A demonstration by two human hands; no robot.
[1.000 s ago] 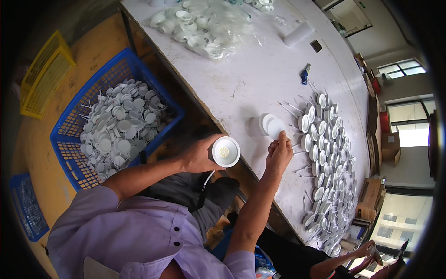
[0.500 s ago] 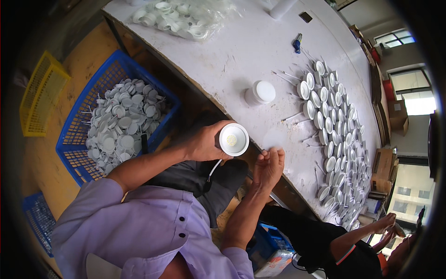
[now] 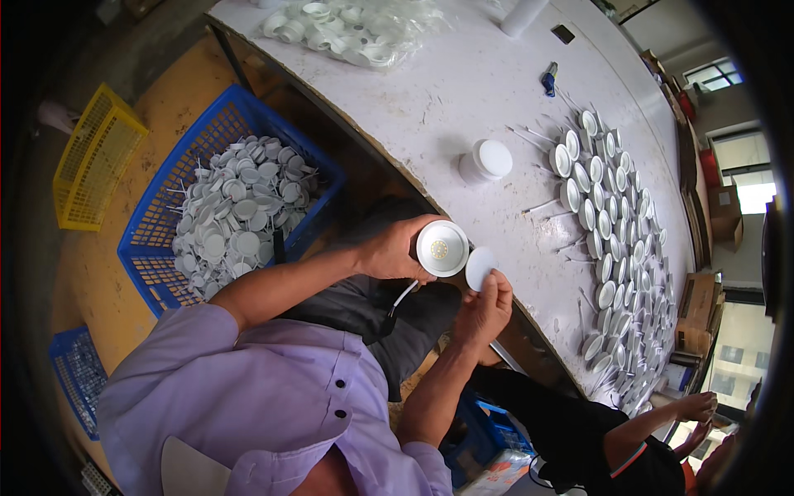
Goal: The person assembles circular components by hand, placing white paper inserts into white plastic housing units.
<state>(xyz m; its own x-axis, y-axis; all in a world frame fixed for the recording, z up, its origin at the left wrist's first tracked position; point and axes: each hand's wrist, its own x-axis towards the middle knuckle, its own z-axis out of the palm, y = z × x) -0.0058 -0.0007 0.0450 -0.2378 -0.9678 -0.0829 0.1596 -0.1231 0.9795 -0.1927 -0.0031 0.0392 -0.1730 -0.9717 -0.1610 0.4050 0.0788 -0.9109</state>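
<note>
**Lamp housing and disc held off the surface edge**

My left hand [image 3: 389, 252] has its fingers closed around a round white lamp housing [image 3: 442, 247]. At its 3 o'clock, my right hand [image 3: 486, 307] pinches a white disc [image 3: 480, 267], touching the housing's rim.

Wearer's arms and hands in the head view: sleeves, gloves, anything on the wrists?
Both hands are bare: no gloves, and no watch, ring or strap shows on the left hand or the right hand. The forearms are bare too. The shirt is lilac, buttoned, with a collar; its sleeves end near the elbows. No cables or markings on either arm.
</note>
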